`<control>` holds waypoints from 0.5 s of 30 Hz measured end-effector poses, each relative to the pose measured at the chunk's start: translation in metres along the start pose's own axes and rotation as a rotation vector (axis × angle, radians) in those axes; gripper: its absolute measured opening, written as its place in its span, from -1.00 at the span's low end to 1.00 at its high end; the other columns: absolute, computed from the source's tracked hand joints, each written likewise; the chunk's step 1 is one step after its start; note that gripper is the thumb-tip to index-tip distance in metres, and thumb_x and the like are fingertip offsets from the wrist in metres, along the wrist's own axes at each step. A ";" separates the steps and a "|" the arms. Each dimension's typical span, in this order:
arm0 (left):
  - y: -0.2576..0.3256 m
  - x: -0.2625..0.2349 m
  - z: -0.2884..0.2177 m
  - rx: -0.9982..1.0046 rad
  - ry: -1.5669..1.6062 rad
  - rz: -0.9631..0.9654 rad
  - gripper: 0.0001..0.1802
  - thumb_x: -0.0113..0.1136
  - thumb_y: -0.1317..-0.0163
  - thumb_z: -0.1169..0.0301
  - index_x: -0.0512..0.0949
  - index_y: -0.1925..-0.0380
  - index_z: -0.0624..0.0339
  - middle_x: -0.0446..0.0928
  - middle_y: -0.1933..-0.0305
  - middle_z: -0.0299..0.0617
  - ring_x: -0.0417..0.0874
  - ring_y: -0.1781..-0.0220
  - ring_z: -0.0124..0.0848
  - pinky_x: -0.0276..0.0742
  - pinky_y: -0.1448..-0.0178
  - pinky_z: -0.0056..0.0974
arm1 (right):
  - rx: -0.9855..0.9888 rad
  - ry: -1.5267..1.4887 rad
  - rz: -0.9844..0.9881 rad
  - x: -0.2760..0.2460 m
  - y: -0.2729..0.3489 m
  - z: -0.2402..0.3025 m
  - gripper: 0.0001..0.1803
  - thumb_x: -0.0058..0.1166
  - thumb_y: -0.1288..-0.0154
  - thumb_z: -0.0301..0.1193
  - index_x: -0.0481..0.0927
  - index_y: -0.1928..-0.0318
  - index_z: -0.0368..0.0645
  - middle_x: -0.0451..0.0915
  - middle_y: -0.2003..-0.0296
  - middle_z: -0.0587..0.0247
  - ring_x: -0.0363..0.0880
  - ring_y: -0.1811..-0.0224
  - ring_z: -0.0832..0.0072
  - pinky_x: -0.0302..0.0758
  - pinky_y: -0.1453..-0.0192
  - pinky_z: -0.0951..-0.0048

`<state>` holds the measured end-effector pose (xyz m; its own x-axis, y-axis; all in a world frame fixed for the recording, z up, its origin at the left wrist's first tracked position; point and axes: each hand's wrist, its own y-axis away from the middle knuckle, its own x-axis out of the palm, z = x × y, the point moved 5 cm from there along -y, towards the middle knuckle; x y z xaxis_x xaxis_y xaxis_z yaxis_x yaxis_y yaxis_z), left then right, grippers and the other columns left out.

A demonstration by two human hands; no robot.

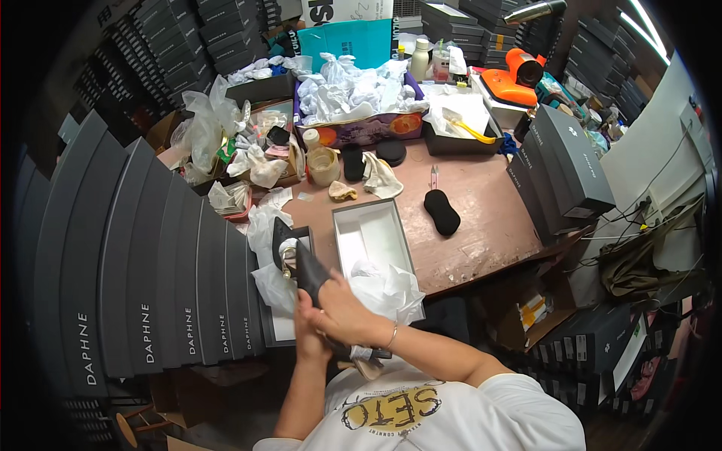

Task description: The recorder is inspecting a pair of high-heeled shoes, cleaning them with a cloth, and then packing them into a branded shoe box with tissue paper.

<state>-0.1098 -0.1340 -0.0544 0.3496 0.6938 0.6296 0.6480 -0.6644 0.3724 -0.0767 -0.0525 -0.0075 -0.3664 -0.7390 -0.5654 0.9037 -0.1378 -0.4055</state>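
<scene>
Both my hands are closed around a black pointed-toe shoe [311,271] just in front of my chest. Its toe points up and left, and its heel end, with pale wrapping, shows below my wrists. My left hand [307,323] grips it from the left side. Over its middle lies my right hand [342,310], thumb toward the left hand. Just beyond the toe, a second black shoe [280,232] with a shiny buckle-like part rests on white tissue paper [263,225] in an open box [283,331]. The held shoe partly covers that box.
An open grey-edged box [376,234] holds crumpled tissue. Black shoeboxes line the left [139,255] and stack at the right [560,173]. A black oval pad [441,213], small scissors [434,177], a bottle [323,161] and a carton of crumpled paper [361,124] occupy the table.
</scene>
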 end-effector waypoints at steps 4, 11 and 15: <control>0.035 0.032 0.007 -0.106 0.090 0.003 -0.33 -0.26 -0.36 -0.23 0.33 -0.15 0.08 0.37 -0.21 -0.23 0.42 -0.23 -0.30 0.37 -0.27 -0.15 | 0.069 0.149 0.124 -0.018 -0.008 0.001 -0.33 -0.23 -0.35 0.14 0.42 0.25 -0.36 0.40 0.29 -0.08 0.38 0.08 0.01 -0.23 -0.41 -0.23; 0.027 -0.023 0.008 -0.091 0.025 0.046 -0.28 -0.24 -0.33 -0.25 0.39 -0.08 0.20 0.46 -0.10 -0.14 0.48 -0.16 -0.32 0.42 -0.22 -0.16 | 0.120 -0.256 0.295 -0.009 0.039 0.016 -0.27 -0.07 -0.31 0.00 0.22 -0.34 -0.21 0.39 -0.20 -0.03 0.31 -0.29 0.16 -0.04 -0.42 -0.05; 0.022 -0.030 -0.008 -0.120 0.169 0.161 -0.33 0.01 -0.23 0.03 0.36 -0.10 0.44 0.57 0.15 0.06 0.65 0.21 -0.21 0.61 0.06 -0.19 | 0.347 -0.191 0.000 -0.067 -0.004 -0.058 -0.52 -0.01 -0.27 -0.21 0.44 -0.16 -0.13 0.62 0.17 0.09 0.63 0.19 0.17 0.52 0.02 0.23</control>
<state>-0.1116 -0.1717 -0.0598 0.3167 0.5271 0.7886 0.5053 -0.7973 0.3301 -0.0684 0.0359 -0.0090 -0.3481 -0.8441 -0.4080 0.9369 -0.3281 -0.1204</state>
